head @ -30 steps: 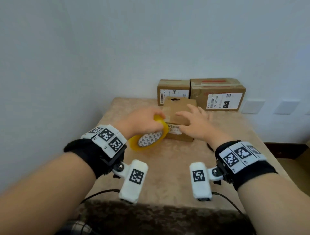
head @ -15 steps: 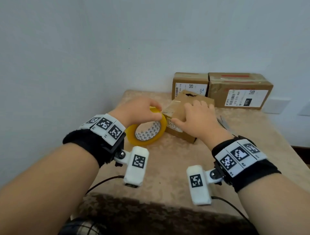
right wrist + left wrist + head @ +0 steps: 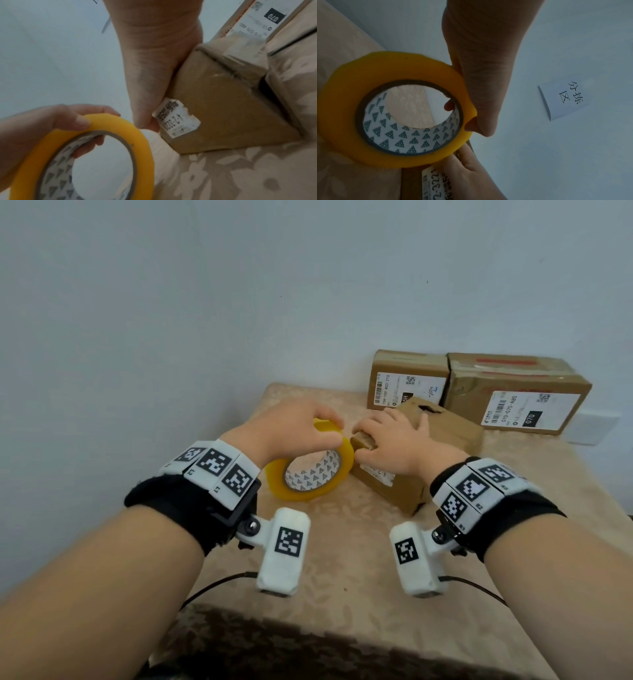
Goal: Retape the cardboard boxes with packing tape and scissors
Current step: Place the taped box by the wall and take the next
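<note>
Left hand (image 3: 294, 429) grips the tape roll (image 3: 310, 474) by its rim, fingers through the core, beside the right hand (image 3: 394, 446), which clamps the cardboard box (image 3: 445, 440) corner under it; roll judged light and stiff, best held at the rim; box light, crushable.

Black wristbands (image 3: 171, 501) carry white tiles (image 3: 215, 463) with black square codes, white camera pods (image 3: 284, 553) and thin black cables (image 3: 219, 581).

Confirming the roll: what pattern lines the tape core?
Tape core: dark triangles on white; left wrist view.
</note>
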Demonstrator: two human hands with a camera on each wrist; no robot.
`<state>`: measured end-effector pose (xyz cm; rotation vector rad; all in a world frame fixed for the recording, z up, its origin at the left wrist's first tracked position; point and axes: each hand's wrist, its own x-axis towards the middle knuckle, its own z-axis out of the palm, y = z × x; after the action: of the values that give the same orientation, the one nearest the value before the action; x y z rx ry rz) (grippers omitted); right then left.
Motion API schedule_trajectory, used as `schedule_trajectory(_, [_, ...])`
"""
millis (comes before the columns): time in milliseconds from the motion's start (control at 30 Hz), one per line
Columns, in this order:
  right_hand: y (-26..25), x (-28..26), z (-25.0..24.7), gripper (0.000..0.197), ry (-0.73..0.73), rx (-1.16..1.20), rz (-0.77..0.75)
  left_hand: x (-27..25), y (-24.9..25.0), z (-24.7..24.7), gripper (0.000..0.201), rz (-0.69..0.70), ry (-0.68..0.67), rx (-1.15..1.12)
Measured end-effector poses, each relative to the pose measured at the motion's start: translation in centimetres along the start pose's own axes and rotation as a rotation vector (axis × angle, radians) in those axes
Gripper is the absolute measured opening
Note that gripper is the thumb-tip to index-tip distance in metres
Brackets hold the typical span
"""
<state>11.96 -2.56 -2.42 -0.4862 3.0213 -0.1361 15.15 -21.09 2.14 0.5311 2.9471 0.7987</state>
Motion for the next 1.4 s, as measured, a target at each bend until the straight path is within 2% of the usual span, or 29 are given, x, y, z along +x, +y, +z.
schedule_trajectory(100, [0.5,-0.3,0.0,0.047,-0.025,0.048,0.120,0.1,0.7,-0.4,0.033,-0.020,-0.046,0.045])
schedule_trajectory(200, [0.8,-0.6,0.1,0.048,-0.049,0.131,0.151,0.0,1.2,-0.5,0.033,-0.020,-0.080,0.104])
schedule_trajectory(367, [0.5,-0.6,0.9,0.054,0.002,0.026,0.192,-0.2,1.7,-0.6,0.037,-0.012,-0.120,0.160])
schedule_trajectory(667, [0.7,-0.1,0.7,0.057,-0.001,0.021,0.287,-0.4,1.1,-1.0,0.042,-0.050,-0.213,0.328])
schedule_trajectory(833, [1.2,-0.2,0.6,0.057,0.014,0.033,0.235,-0.6,0.8,-0.6,0.042,-0.039,-0.199,0.419])
schedule_trajectory(967, [0.8,-0.3,0.5,0.053,0.121,-0.014,0.075,0.2,1.3,-0.1,0.042,0.003,-0.215,0.476])
schedule_trajectory(1067, [0.5,0.2,1.0,0.046,0.098,0.006,0.089,0.5,1.3,0.1,0.040,0.005,-0.184,0.444])
schedule_trajectory(1267, [0.1,0.8,1.3,0.055,-0.003,-0.085,0.207,0.0,0.6,-0.3,0.038,0.022,-0.042,0.335])
schedule_trajectory(1400, [-0.1,1.1,1.4,0.052,0.015,-0.113,0.261,-0.1,0.6,0.4,0.041,0.050,0.047,0.280])
